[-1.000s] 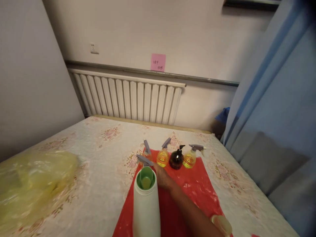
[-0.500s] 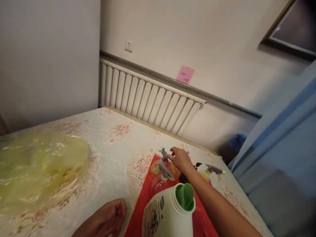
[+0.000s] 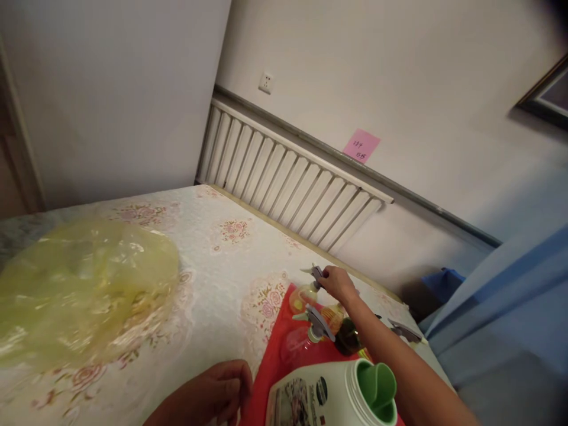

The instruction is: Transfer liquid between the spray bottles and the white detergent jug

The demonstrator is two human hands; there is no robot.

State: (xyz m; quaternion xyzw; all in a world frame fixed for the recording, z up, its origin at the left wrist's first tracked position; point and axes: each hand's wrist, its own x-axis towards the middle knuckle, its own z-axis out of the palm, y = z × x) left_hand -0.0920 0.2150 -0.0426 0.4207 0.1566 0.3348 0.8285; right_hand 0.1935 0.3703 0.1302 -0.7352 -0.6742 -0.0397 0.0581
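1. The floral-covered tabletop (image 3: 208, 302) fills the lower half of the frame.
2. At left on it lies a crumpled yellow plastic bag (image 3: 93, 284), well apart from both hands.
3. A red sheet (image 3: 261, 390) at lower centre bears the bottles.
4. The large white bottle (image 3: 306, 396) is at bottom centre, its open mouth towards the lower right, with a green cup (image 3: 382, 384) sitting in it.
5. The left hand (image 3: 217, 387), bottom centre-left, has loosely curled fingers; whether it holds anything, I cannot tell.
6. The right hand (image 3: 338, 283), right of centre, pinches the grey head of the far spray bottle (image 3: 304, 297), its fingers drawn narrow.
7. That bottle's body lies down and left of the right hand, its long axis slanting up-right to the grip; the left hand is well apart.
8. The near spray bottle (image 3: 310, 338) and a dark bottle (image 3: 348, 338) stand below the right hand.
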